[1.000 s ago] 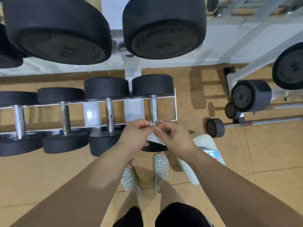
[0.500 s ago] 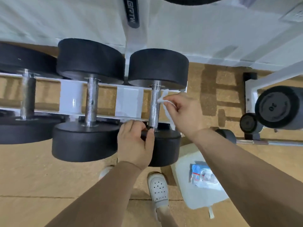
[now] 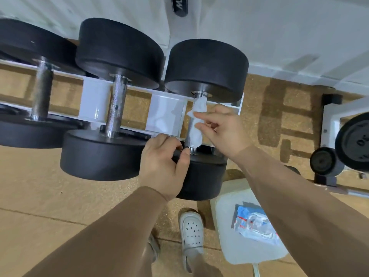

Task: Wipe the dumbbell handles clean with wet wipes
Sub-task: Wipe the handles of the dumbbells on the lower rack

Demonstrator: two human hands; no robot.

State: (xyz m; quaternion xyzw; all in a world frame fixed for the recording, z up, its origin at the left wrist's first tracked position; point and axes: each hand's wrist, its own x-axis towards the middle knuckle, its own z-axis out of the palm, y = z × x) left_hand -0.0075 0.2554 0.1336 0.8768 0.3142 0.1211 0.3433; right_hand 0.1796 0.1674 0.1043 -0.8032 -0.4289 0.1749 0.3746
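Note:
The rightmost dumbbell [image 3: 207,70] on the low white rack [image 3: 165,114] has black round heads and a chrome handle [image 3: 188,136]. A white wet wipe [image 3: 196,120] lies draped along that handle. My right hand [image 3: 221,128] pinches the wipe against the handle from the right. My left hand [image 3: 163,164] grips the near head of the same dumbbell, thumb by the base of the handle. A blue wet wipe pack [image 3: 253,224] lies on a white container [image 3: 229,246] on the floor at the lower right.
Two more dumbbells [image 3: 117,54] [image 3: 30,45] sit to the left on the same rack. Smaller weights [image 3: 323,160] and another rack [image 3: 335,120] stand at the right. My white shoe [image 3: 191,232] is on the tan floor just below the rack.
The view has come closer to the rack. My right hand has laid the wipe lengthwise along the rightmost handle. My left hand stays on the near head.

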